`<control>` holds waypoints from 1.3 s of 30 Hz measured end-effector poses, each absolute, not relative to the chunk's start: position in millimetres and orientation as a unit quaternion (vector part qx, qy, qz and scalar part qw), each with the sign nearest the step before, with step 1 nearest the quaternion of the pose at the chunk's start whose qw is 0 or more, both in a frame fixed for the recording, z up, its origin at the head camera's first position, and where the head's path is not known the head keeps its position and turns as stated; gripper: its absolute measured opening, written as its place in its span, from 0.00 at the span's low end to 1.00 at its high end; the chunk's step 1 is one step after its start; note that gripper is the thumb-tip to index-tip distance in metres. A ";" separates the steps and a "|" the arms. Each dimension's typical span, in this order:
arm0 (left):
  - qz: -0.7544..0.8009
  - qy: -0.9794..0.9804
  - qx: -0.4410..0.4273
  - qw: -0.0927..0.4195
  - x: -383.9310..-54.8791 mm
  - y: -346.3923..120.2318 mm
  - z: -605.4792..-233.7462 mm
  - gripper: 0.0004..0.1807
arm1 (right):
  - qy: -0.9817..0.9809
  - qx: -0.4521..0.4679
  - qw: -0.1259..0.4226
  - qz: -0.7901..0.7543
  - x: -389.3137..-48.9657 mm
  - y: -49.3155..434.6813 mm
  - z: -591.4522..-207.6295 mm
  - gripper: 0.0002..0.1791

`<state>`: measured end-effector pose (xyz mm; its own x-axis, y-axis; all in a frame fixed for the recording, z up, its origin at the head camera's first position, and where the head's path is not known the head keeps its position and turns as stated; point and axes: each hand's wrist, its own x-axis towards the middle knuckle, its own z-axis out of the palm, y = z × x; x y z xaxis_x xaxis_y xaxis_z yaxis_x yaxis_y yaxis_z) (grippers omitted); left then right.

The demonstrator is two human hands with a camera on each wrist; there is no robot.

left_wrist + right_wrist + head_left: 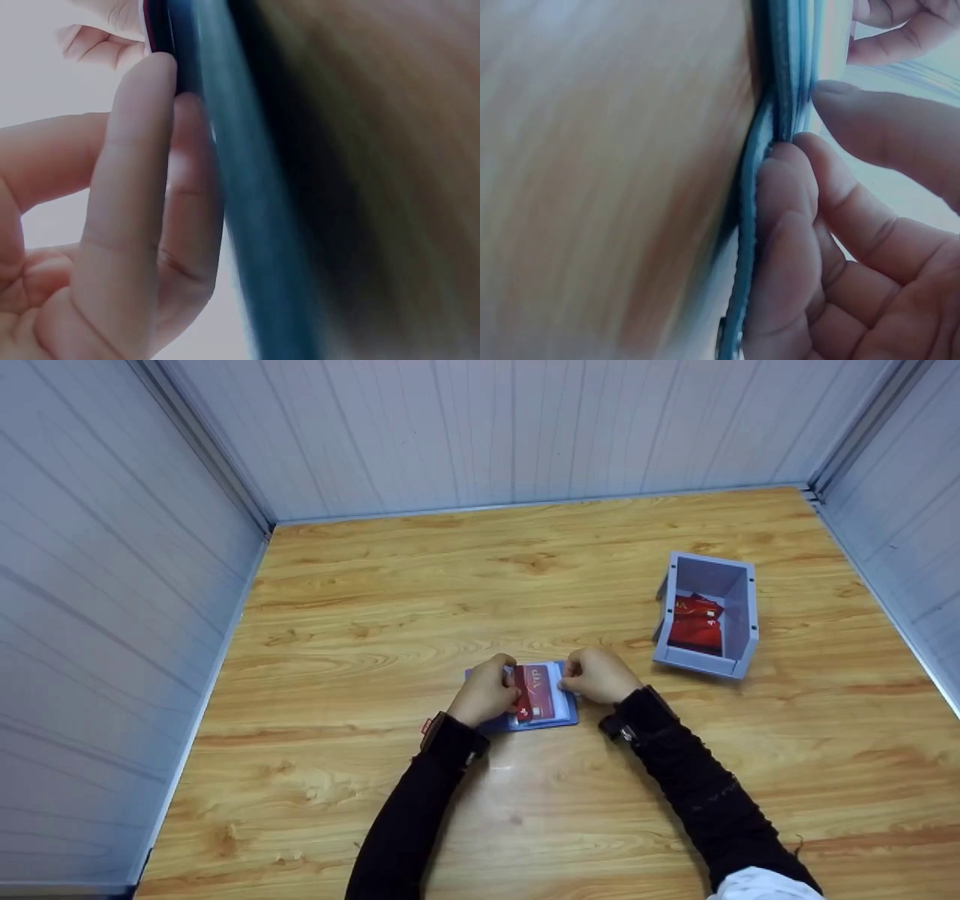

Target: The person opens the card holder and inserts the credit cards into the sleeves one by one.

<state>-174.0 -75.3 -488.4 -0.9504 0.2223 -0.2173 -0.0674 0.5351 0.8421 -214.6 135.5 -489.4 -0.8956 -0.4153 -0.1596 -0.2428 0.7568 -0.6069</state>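
A blue card holder (570, 712) with clear sleeves lies spread on the table. One red card (523, 703) sits partly inside a sleeve, its covered part looking paler through the plastic. My left hand (480, 694) pinches the bare left edge of this card; in the left wrist view the fingertips meet at the card's edge beside the blue cover (244, 195). On the other side, my right hand (601, 676) pinches the right edge of the sleeves (804, 52) between thumb and forefinger. Its other fingers lie against the inside of the cover (744, 247) in the right wrist view.
A grey open-fronted bin (701, 661) stands to the right, with several red cards (694, 634) inside. Pale panel walls (465, 435) border the wooden table (360, 607) at the back and both sides.
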 end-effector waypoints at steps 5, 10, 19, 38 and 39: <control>0.450 0.879 0.047 0.148 -177.7 -69.2 -486.2 0.26 | 0.925 -0.176 0.145 -0.302 -215.0 135.9 -488.2 0.10; 0.438 0.885 0.055 0.150 -180.4 -63.7 -485.6 0.27 | 0.923 -0.176 0.151 -0.306 -214.8 136.0 -487.8 0.10; 0.392 0.907 0.065 0.141 -184.3 -57.2 -486.2 0.26 | 0.924 -0.175 0.148 -0.305 -215.2 138.1 -487.7 0.11; 0.269 0.960 0.078 0.022 -156.3 -83.6 -487.6 0.20 | 0.920 -0.167 0.162 -0.314 -212.9 136.4 -487.0 0.10; 0.266 0.960 0.082 0.027 -155.3 -84.6 -487.6 0.19 | 0.920 -0.166 0.163 -0.315 -213.0 136.4 -487.3 0.10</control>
